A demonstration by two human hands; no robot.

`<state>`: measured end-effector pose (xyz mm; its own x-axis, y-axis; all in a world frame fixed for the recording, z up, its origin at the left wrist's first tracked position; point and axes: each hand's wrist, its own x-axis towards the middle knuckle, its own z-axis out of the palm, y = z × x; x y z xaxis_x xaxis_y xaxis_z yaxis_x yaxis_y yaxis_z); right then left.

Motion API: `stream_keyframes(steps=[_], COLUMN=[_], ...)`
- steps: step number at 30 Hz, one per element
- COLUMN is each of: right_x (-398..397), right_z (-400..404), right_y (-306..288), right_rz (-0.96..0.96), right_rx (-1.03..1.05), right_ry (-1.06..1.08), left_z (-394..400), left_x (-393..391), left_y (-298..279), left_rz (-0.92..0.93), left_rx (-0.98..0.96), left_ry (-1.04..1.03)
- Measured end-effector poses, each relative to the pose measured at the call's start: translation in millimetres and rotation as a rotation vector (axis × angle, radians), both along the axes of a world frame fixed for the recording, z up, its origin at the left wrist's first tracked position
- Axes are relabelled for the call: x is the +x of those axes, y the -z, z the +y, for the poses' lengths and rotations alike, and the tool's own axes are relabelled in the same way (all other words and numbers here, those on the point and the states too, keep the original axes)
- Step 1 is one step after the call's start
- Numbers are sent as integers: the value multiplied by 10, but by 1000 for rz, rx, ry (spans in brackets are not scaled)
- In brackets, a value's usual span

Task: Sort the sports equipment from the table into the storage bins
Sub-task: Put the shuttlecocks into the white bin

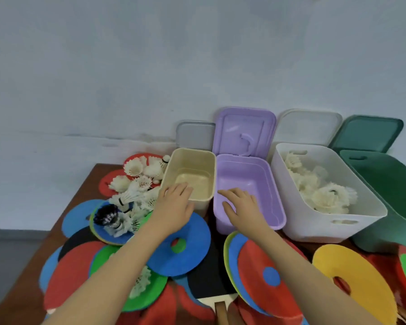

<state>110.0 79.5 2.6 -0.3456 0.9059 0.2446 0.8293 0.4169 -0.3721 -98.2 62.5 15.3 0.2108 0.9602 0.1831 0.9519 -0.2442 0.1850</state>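
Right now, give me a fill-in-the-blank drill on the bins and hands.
1. The shuttlecocks already sorted lie in the ____ bin.
2. The right hand rests on the rim of the ____ bin.
3. The left hand touches the ____ bin.
4. The bin farthest right is ____.

Missing words: white; purple; beige; green

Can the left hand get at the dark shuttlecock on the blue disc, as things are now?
Probably yes. The left hand rests at the beige bin's near rim, and the dark shuttlecock lies uncovered just to its left, with only white shuttlecocks around it.
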Motion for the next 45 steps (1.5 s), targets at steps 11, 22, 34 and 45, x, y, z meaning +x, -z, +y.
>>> stream_keyframes(steps=[11,22,34,45], right_x=[-1466,-1829,-1739,-1499], right_z=[-472,-917,-1053,-1036], right_y=[447,943,933,662], right_rz=[-55,28,70,204], right_rx=[-167,-152,-175,-156], right_ry=[-275,-193,-176,-118], left_z=[-663,-813,-771,-830], left_x=[-1511,-1584,-1563,-1591], left_y=[637,967,948,930], left_rz=[25,45,-135,-218], left_rx=[-166,-231,-306,-64], left_ry=[-106,11,41,57])
